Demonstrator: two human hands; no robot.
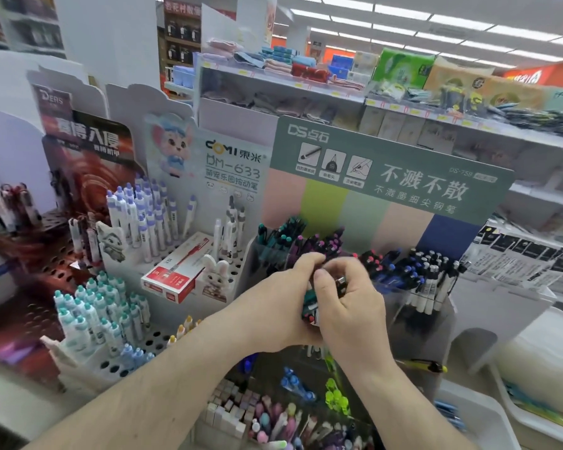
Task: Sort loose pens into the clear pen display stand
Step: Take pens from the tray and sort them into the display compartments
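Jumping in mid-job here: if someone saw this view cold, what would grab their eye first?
Dead centre, the left hand and right hand are clasped together round a bundle of pens, in front of the clear pen display stand. Behind it rises the big green header board with white characters over pastel stripes. To the left, a red-and-white pen box lies tilted on the white cartoon-animal display.
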